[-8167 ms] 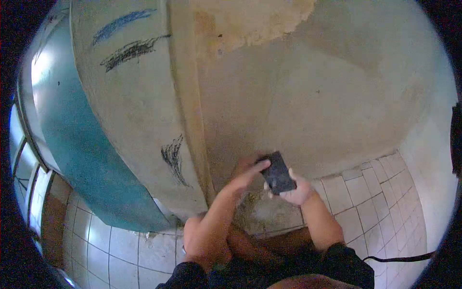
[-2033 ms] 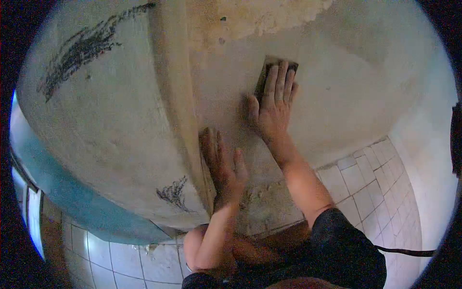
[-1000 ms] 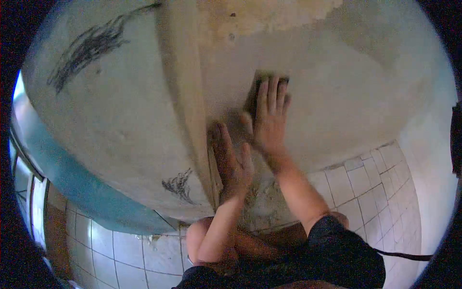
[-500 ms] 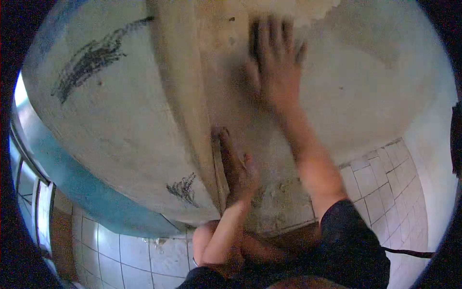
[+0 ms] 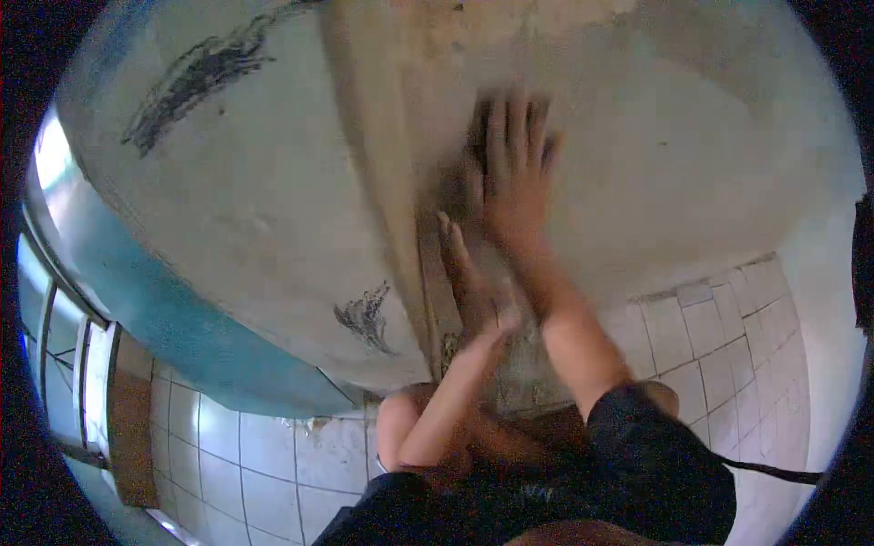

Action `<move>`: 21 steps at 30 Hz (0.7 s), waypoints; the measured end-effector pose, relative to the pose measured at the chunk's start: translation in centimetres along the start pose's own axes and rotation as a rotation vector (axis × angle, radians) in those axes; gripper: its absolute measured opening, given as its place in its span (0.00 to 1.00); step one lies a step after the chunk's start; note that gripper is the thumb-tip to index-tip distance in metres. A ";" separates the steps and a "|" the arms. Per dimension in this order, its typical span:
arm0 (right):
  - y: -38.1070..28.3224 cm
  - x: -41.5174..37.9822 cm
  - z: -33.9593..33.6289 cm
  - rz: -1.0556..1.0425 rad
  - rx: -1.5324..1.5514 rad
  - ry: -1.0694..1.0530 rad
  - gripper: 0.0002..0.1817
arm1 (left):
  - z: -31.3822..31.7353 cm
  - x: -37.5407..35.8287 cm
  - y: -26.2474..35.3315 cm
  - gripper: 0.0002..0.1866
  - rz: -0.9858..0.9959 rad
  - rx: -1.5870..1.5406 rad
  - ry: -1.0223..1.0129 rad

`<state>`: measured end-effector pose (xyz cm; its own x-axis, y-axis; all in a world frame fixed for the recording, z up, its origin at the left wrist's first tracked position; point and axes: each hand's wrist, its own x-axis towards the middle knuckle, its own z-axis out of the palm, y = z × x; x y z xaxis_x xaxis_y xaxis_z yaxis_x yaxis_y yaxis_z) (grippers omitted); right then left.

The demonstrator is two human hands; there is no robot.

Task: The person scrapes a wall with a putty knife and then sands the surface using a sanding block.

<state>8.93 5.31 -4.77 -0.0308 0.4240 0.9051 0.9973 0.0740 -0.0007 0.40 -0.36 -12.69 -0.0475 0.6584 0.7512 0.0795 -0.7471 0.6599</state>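
My right hand (image 5: 516,173) is open against the plastered wall (image 5: 655,173), palm toward the surface and fingers pointing up, a little apart. Lower and to its left, my left hand (image 5: 475,282) is open, its fingers stretched up beside the vertical corner strip (image 5: 387,155). Neither hand shows an object in it. Whether anything lies under the right palm is hidden. A dark shadow falls on the wall left of the right hand.
Black scribbled marks (image 5: 205,80) and a smaller one (image 5: 366,318) are on the left wall face. A blue-green band (image 5: 209,337) runs below it. White floor tiles (image 5: 264,455) and a window frame (image 5: 86,373) show at the lower left. A dark cable (image 5: 774,472) is at the right.
My right hand has moved down the wall, closer to my left hand. The left hand has shifted slightly right and up. The camera view has also shifted.
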 end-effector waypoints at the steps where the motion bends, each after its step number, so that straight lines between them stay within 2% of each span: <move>1: -0.4 -3.9 1.5 0.023 -0.005 -0.088 0.39 | -0.4 0.1 0.2 0.39 0.036 -0.017 0.015; 4: -0.2 -4.7 2.4 -0.014 0.013 -0.048 0.41 | -1.2 -0.1 1.2 0.40 0.168 -0.047 0.057; 6: -0.5 4.8 -1.8 -0.083 -0.026 0.086 0.39 | -1.2 -0.6 2.0 0.39 0.128 -0.254 0.090; 7: -0.9 8.3 -3.9 -0.113 -0.027 0.136 0.38 | -1.0 -0.4 2.0 0.39 0.130 -0.250 0.088; 8: -1.0 8.7 -3.5 -0.110 -0.024 0.129 0.38 | -0.9 -0.4 2.1 0.39 0.129 -0.308 0.054; 10: -1.3 7.7 -2.9 -0.036 0.031 0.163 0.38 | -1.3 -0.9 3.1 0.39 0.092 -0.369 0.018; 12: -2.2 -2.1 1.4 0.031 0.036 0.000 0.37 | -1.8 0.4 4.1 0.41 0.214 -0.183 0.059; 13: -3.3 -3.6 1.0 0.045 0.048 -0.063 0.37 | -1.9 0.2 3.7 0.41 0.229 -0.182 0.072; 15: -1.7 -2.4 2.1 -0.012 0.017 -0.043 0.36 | -2.3 -0.1 2.1 0.37 0.333 -0.083 0.059; 16: -1.6 -0.5 0.6 -0.050 -0.027 -0.057 0.36 | -2.5 -0.3 1.6 0.37 0.334 -0.076 0.049; 17: -1.8 3.8 -1.7 -0.063 0.033 0.036 0.35 | -2.3 -0.1 1.1 0.36 0.240 -0.166 0.074; 18: -1.6 6.8 -2.3 -0.060 0.030 0.031 0.35 | -2.1 0.0 0.7 0.34 0.143 -0.260 0.103; 19: -1.3 9.3 -2.7 -0.098 0.032 0.145 0.35 | -2.3 0.3 0.7 0.33 0.146 -0.162 0.085; 20: -1.3 10.0 -2.9 -0.131 0.031 0.250 0.35 | -2.3 0.4 1.0 0.33 0.127 -0.167 0.074; 21: -1.6 7.9 -2.1 -0.120 0.019 0.233 0.35 | -2.2 0.6 1.3 0.33 0.148 -0.199 0.071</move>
<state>7.20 6.61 3.26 -0.1299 0.1917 0.9728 0.9860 0.1287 0.1063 -1.67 -1.16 -11.32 -0.1201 0.5381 0.8343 -0.1069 -0.8425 0.5280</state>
